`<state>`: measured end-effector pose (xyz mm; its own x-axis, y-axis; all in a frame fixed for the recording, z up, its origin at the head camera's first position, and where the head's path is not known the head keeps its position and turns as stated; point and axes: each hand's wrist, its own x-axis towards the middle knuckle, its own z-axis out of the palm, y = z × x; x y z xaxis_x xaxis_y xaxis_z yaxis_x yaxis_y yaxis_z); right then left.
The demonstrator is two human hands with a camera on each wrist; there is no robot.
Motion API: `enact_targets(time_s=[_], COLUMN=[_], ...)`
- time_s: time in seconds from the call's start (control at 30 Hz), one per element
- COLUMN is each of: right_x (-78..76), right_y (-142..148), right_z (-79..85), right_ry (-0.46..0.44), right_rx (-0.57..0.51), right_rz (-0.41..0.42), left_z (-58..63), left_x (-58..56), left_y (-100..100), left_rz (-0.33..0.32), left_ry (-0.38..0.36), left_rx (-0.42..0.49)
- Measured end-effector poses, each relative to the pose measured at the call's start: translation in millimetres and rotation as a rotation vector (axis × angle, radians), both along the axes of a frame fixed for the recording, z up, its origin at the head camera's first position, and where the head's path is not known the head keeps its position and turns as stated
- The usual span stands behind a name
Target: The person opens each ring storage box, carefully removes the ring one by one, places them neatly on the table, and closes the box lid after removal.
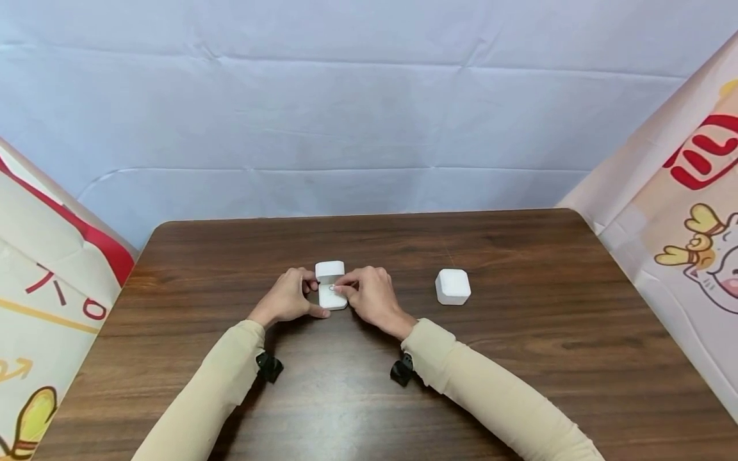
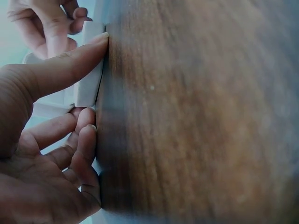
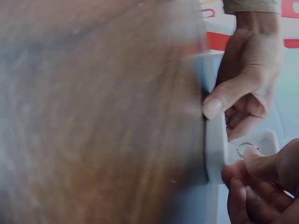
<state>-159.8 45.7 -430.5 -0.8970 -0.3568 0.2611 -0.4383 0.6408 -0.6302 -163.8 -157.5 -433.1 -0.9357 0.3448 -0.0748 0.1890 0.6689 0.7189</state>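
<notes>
A white ring box stands on the table with its lid raised. My left hand grips the box from the left, the thumb low on its front wall and the fingers by its left side and back. From the right, my right hand pinches a silver ring between thumb and index finger, just above the cushion inside the box. The ring has a beaded-looking band and stands upright. The right fingertips cover its lower part, so whether it touches the slot cannot be seen.
A second white box, lid down, stands to the right of my right hand. The brown wooden table reaches back to a pale cloth backdrop. Printed cloths hang at the left and right sides.
</notes>
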Motion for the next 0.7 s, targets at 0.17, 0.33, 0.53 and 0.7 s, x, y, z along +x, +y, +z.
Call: enact_targets(time_s=[0.17,0.33,0.53,0.7], right_x=[11.6,30.2,40.3,40.4], right_y=[7,12,11,11], right_z=[9.7,13.2,10.9,8.3], right_ry=[-0.067,-0.148,-0.167,-0.167], right_rx=[0.0,0.114,0.17,0.187], right_rz=[0.067,0.269,0.323,0.326], left_z=[-2.7,-3.6,-2.2,-1.7], left_x=[-1.8,-1.4,-0.2,0.4], left_y=[0,-1,-2,-1], left_rz=[-0.012,-0.018,-0.017,-0.011], left_ry=[0.024,0.044,0.032,0.022], left_rx=[0.014,0.017,0.013,0.016])
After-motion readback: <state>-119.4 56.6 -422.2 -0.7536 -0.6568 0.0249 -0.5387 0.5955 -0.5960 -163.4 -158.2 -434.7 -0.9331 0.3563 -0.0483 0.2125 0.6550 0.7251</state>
